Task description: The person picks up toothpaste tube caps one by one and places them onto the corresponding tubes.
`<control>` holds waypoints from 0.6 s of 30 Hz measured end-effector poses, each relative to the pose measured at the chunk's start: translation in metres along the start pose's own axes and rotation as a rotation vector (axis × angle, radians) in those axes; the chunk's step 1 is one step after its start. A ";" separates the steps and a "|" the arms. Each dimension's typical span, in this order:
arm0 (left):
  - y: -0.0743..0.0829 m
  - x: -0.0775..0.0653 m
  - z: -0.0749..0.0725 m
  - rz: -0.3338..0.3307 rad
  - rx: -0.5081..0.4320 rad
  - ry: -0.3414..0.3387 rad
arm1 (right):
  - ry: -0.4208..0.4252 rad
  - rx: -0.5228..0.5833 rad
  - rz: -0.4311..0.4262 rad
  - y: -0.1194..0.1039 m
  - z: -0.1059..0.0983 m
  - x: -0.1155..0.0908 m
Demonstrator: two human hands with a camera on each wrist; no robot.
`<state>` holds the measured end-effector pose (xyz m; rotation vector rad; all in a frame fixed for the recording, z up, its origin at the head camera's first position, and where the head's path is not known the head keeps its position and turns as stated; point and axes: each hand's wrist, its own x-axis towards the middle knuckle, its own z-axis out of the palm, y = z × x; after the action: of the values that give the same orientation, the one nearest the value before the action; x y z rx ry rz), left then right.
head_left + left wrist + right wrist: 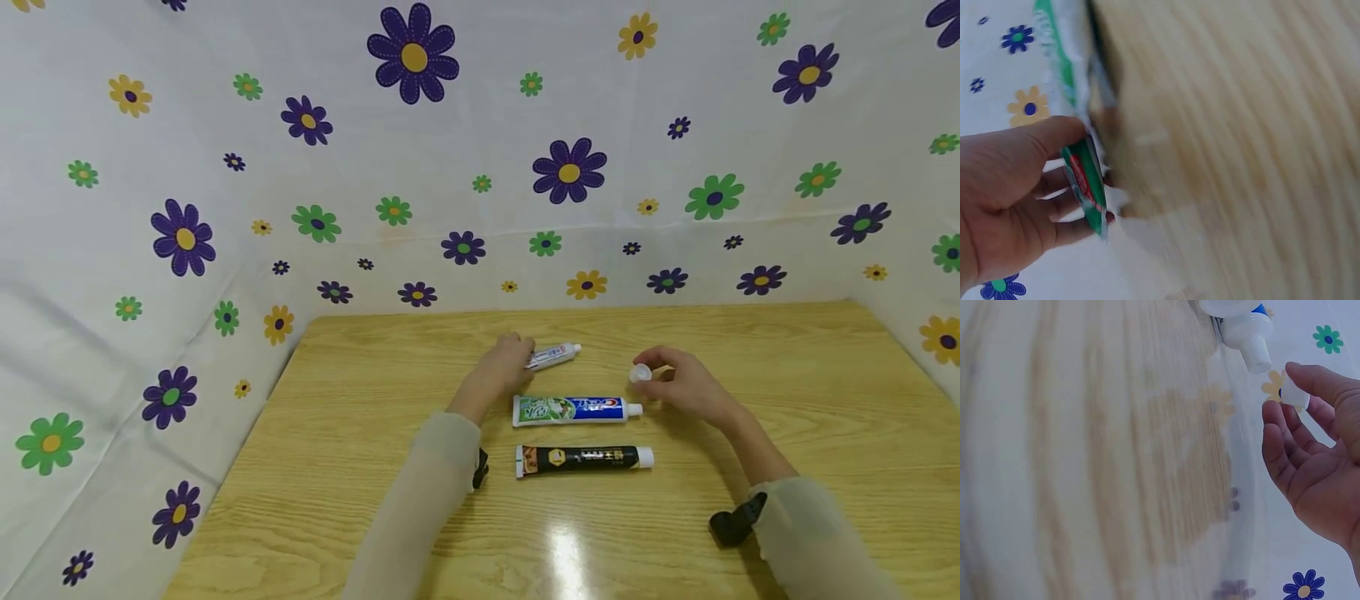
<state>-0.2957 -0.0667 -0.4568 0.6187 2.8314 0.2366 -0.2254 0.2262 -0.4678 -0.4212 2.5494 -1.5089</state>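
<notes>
Over the wooden table (322, 467), the left hand (501, 368) gripped a green-ended white tube (553, 357), the right hand (688, 387) a white cap (640, 373).

Upside-down lettering on the blue-and-green tube (573, 410) appears to read "Crest." Characters on the black tube (585, 460) and the white tube (551, 357) are too small to make out; in the left wrist view, the white tube's print blurs beyond reading.
</notes>
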 end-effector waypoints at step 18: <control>0.015 -0.059 -0.043 0.160 -0.145 0.245 | 0.146 0.055 -0.098 -0.015 0.008 -0.002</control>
<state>-0.2487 -0.0833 -0.4013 0.8360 2.9598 0.5782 -0.2190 0.2131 -0.4590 -0.4510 2.6238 -1.6987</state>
